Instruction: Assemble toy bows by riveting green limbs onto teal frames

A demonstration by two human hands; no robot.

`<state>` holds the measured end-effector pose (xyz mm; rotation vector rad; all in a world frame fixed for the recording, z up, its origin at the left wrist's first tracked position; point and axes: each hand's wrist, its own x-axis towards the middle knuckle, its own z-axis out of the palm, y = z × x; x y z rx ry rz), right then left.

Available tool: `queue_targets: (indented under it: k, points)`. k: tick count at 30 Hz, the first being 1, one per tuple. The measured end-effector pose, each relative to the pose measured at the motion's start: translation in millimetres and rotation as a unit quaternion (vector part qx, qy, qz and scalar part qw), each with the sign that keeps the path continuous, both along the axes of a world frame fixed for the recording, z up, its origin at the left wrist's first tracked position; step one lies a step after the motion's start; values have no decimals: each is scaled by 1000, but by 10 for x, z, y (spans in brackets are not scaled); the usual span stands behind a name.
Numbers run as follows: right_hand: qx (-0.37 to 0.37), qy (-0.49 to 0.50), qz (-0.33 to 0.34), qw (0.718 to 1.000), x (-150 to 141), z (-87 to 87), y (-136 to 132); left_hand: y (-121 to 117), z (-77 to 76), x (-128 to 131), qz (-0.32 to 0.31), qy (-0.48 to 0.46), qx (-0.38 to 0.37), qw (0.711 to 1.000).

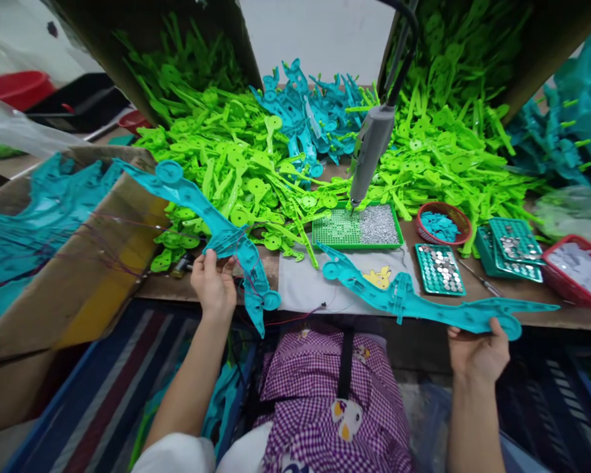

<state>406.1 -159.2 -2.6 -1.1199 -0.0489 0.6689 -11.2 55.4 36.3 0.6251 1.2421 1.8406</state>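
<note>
My left hand [213, 286] is closed round the middle of a long blue plastic bow-shaped part [217, 223], raised at a slant over the table's front edge. Thin dark red wires hang about it and run toward the box on the left. A second blue bow-shaped part [374, 295] lies nearly level across the front edge, its right end gripped between the thumb and fingers of my right hand [479, 351]. Its ribbed inner side faces up. Beneath its left half is a pale cloth [300, 282] with a yellow cartoon print.
Heaps of bright green plastic parts [217, 151] surround a blue pile [320, 112]. A grey electric screwdriver [372, 148] hangs over a green tray [357, 246] of small metal pieces. Rightward stand a red basket [467, 236], trays of silver discs [440, 269] and a red bin [551, 256]. A cardboard box [113, 256] stands left.
</note>
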Motion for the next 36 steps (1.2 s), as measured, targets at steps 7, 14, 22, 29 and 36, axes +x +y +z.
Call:
queue_targets:
  k: [7, 14, 22, 29, 36]
  points:
    - [0, -6, 5, 1000, 47, 6, -40, -48, -33, -6, -7, 12, -2, 1000]
    - [3, 0, -13, 1000, 95, -79, -83, -318, 167, 52, -19, 75, 46, 996]
    - [14, -9, -5, 1000, 67, -58, -129, -482, -48, 321, -135, 32, -22, 990]
    - [1, -7, -2, 1000, 37, -59, -177, -434, -289, 479, -129, 11, -62, 990]
    - [15, -13, 12, 1000, -1, -49, -127, -377, -391, 504, -98, 2, -63, 993]
